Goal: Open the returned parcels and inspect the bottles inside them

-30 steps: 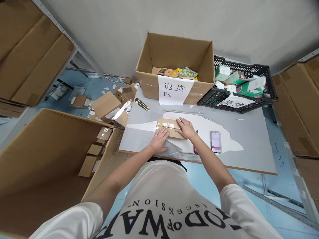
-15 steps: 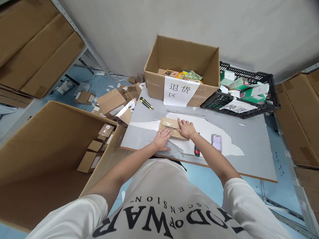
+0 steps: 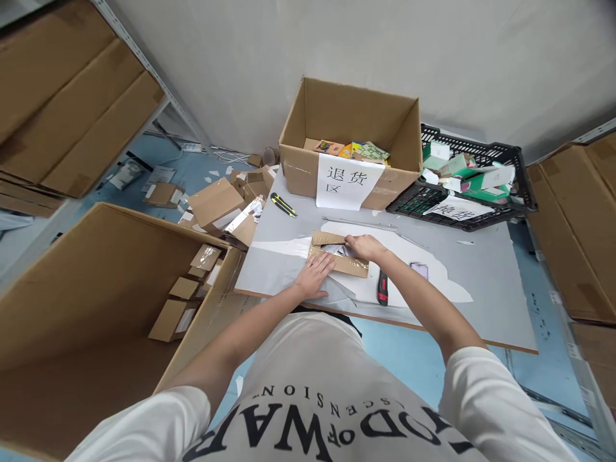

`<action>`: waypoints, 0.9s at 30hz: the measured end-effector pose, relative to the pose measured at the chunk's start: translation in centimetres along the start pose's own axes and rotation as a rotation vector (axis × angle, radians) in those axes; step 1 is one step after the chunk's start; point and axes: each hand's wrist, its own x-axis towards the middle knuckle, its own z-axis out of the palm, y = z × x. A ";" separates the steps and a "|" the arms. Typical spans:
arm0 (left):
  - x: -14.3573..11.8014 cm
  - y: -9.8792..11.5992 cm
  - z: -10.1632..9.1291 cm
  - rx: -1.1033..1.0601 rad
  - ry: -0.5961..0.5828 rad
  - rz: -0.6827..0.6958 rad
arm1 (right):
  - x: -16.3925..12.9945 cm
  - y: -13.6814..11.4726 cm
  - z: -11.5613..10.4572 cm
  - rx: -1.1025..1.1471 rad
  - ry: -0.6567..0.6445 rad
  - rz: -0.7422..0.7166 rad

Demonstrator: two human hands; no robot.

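The left hand [image 3: 315, 277] is pressing flat, fingers spread, on the near edge of the small cardboard parcel [image 3: 339, 253] lying on the grey surface [image 3: 481, 276]. The right hand [image 3: 366, 246] is pinching its taped flap, apparently peeling it open; lifting further needs steady hold-down. The parcel looks brown, flat, partly opened. Beyond, a labelled carton [image 3: 349, 144] is standing.

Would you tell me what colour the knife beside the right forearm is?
Red and black knife, clearest in the head view.
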 end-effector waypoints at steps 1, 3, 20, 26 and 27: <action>0.1 0.0 -0.1 0.000 0.000 0.001 | 0.3 0.3 -0.6 0.002 -0.019 0.005; 0.3 0.0 -0.4 -0.002 0.003 0.004 | 0.8 0.7 -1.6 0.009 -0.027 0.014; 0.5 0.0 0.1 -0.051 -0.037 -0.030 | 4.7 -8.4 -0.7 -0.146 0.228 -0.145; 0.4 0.3 0.5 -0.030 -0.008 -0.039 | 6.9 -5.0 -3.9 -0.048 0.083 -0.151; 0.4 0.3 0.5 -0.031 -0.007 -0.040 | 7.1 -4.1 -4.4 -0.012 0.063 -0.129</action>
